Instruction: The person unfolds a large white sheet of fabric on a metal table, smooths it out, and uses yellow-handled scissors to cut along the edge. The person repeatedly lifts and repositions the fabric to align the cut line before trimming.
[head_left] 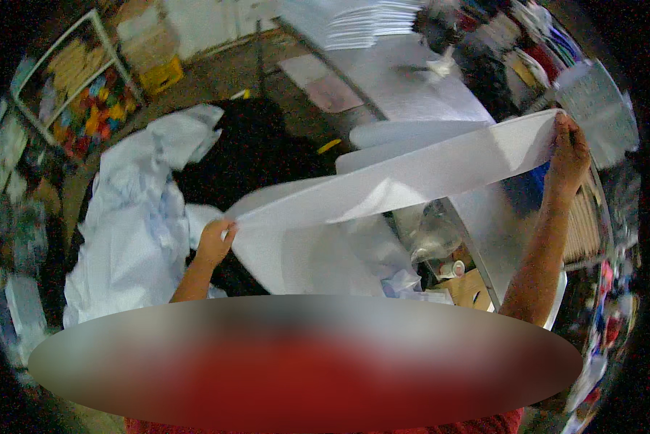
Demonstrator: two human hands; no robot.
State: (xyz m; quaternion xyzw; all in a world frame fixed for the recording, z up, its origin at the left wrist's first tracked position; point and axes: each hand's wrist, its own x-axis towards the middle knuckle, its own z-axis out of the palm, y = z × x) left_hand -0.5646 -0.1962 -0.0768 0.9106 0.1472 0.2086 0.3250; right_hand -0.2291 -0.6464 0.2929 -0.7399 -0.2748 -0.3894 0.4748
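Observation:
A long white sheet [411,184] of thin, flexible material, perhaps cloth or foam, stretches slantwise between my hands. My left hand [215,243] pinches its lower left end. Higher up and far to the right, my right hand [572,155] is closed round the other end. Between them the upper edge runs taut, and a wide part hangs in folds toward me. To the left of my left hand lies a big crumpled heap of pale white material [133,224]; whether it joins the sheet I cannot tell.
A grey metal table [419,83] carries a stack of folded white pieces [372,25] at its far end. Under it are a clear plastic bag [437,231] and a cardboard box [473,289]. A rack with colourful items [97,112] and a yellow crate [162,74] stand far left.

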